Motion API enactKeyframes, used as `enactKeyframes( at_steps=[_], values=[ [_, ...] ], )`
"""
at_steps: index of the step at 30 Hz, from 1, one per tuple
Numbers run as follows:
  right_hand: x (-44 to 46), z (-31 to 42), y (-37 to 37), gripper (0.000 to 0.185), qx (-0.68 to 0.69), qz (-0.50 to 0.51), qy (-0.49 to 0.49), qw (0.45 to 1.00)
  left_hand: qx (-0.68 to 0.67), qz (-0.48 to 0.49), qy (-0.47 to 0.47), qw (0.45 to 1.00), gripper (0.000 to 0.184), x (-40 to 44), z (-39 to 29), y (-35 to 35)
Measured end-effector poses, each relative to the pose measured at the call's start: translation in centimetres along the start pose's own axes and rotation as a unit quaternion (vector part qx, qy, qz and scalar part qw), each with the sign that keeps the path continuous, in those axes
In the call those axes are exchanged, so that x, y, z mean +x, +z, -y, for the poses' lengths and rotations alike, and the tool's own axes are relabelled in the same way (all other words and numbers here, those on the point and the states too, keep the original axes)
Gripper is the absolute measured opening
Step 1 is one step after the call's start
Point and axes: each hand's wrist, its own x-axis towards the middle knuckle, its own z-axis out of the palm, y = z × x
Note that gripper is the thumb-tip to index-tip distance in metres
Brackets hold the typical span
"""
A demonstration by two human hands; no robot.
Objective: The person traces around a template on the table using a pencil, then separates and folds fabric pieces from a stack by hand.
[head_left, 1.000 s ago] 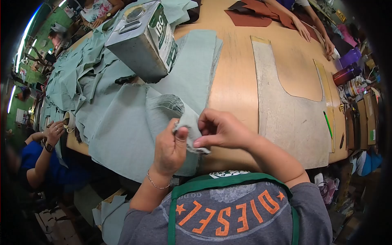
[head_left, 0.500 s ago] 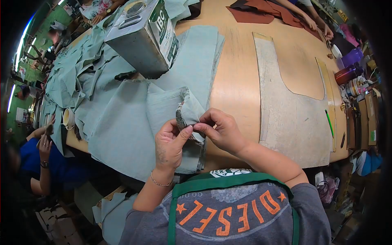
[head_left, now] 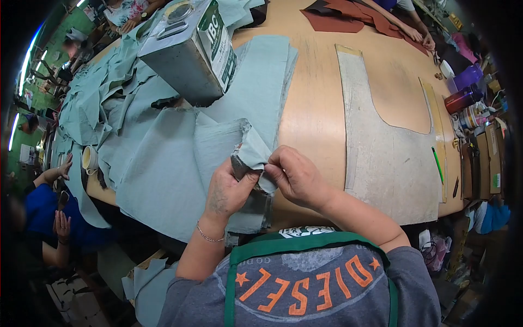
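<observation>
Pale green fabric (head_left: pixel 254 151) lies in layers on the table, its near corner lifted and folded over. My left hand (head_left: pixel 227 188) grips this folded corner from the left, the thumb pressed on its edge. Close beside it on the right, my right hand (head_left: pixel 296 175) pinches the same edge between thumb and fingertips. Frayed layer edges show between the hands. Beyond them a metal can (head_left: pixel 188 54) with a green and white label stands on the fabric stack.
A pale pattern piece (head_left: pixel 389 163) lies on the right, with a green pencil (head_left: pixel 438 164) near its edge. Reddish-brown pieces (head_left: pixel 332 19) lie at the far side by a person's hands. At the left are a cup (head_left: pixel 90 159) and another person's hands.
The fabric corner has been turned, showing more of its folded face between my hands. My left hand has rotated around the edge. The person at the left has moved their hands apart.
</observation>
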Motion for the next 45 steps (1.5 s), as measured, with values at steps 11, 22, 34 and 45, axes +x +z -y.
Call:
enactKeyframes(
  at_steps=[11,22,34,45],
  values=[
    [1.5,-0.5,-1.6,0.017,-0.008,0.090,-0.019,0.996,0.111,0.016,0.063,0.992,0.013,-0.5,-0.2,-0.3],
    [9.5,-2.6,-2.0,0.002,-0.313,0.050,-0.243,0.917,0.344,-0.080,0.085,0.932,0.013,-4.1,-3.5,-4.5],
    [22.4,-12.6,-8.6,0.013,-0.469,0.033,0.014,0.882,-0.354,0.008,0.366,0.861,0.066,-11.1,-2.4,-16.7],
    [22.4,-17.8,-5.6,0.020,-0.506,0.078,0.164,0.843,-0.341,-0.092,0.329,0.876,0.067,-14.3,-2.5,-22.8]
  ],
)
